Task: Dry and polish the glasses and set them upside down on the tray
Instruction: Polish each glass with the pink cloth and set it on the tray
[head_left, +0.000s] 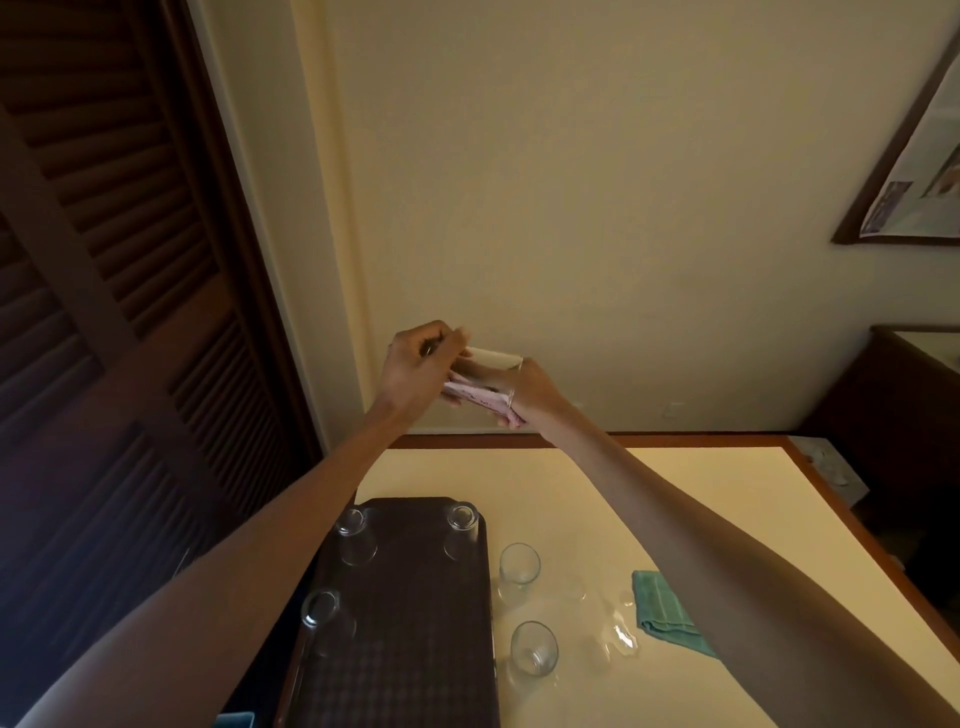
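High above the cream tabletop (467, 473), both hands lift 1 clear round drinking glass (493, 364) on its side, maybe so the light shows any spots. The left hand (418, 364) has curled fingers gripping the end near it. The right hand (537, 389) pinches a soft pink cloth (483, 399) against the other end for rubbing. Down below, 3 clear glasses (460, 525) stand upside down on the dark brown tray (415, 597), likely done. 2 more clear glasses (519, 564) sit mouth up beside it, near a water puddle (618, 634) and a folded teal cloth (662, 608), probably waiting for drying.
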